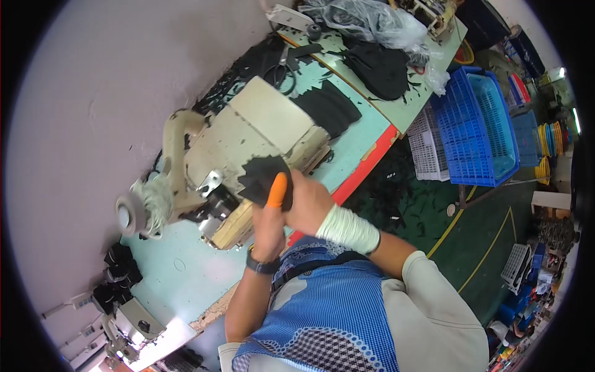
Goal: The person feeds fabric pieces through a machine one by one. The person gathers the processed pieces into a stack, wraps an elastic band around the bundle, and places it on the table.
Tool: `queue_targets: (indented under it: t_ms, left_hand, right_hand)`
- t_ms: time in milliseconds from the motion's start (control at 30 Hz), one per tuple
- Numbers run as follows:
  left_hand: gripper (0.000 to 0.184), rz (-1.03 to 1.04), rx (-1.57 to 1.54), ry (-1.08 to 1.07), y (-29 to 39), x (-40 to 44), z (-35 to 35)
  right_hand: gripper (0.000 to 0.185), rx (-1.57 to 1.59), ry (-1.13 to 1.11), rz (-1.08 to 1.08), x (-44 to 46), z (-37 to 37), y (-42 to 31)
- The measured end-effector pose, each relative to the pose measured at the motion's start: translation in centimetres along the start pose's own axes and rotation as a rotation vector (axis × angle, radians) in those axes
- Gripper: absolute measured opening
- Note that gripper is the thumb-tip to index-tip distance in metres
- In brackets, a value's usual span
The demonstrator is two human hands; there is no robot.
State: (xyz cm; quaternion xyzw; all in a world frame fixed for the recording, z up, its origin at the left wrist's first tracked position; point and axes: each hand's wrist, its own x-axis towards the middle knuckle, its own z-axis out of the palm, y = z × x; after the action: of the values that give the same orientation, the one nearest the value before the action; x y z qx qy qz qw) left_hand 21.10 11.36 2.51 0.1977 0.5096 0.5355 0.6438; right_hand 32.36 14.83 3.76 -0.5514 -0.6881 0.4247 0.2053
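Observation:
A fanned stack of black fabric pieces (259, 175) is held up in front of the sewing machine (266, 118). My left hand (268, 226), with an orange cover on the thumb and a watch at the wrist, presses that thumb on the stack. My right hand (308, 201), its wrist wrapped in pale thread or band, closes around the stack's right side; its fingers are partly hidden. Behind the machine lie scissors (283, 73) among black scraps. More black fabric pieces (328, 108) rest on the pale green table (356, 152) to the right of the machine.
A thread cone (126, 217) stands by the machine at left. On the back table are a clear plastic bag (378, 25) and a black fabric pile (378, 68). Blue crates (465, 133) and a white crate (426, 146) stand at right. Scraps litter the green floor (434, 214).

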Motion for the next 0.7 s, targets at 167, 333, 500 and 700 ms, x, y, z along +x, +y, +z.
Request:
queue_targets:
  t_ms: [167, 333, 500, 700]
  left_hand:
    - [0.050, -0.175, -0.291, -0.018, 0.4, -0.9, -0.6]
    - [0.101, -0.064, -0.377, -0.209, -1.9, -2.6, 0.8]
    - [0.119, -0.080, -0.270, -0.036, -4.4, -7.0, 2.1]
    - [0.084, 0.182, -0.441, 0.350, -4.3, -11.6, 1.1]
  right_hand:
    - [0.101, 0.112, -0.232, -0.232, -1.4, -8.3, 1.8]
    - [0.113, -0.551, 0.133, 0.259, 12.8, -11.2, 13.5]
    - [0.111, -0.594, 0.005, 0.295, 18.3, -8.1, 15.6]
    - [0.072, -0.584, -0.074, 0.187, 18.0, -5.0, 15.8]
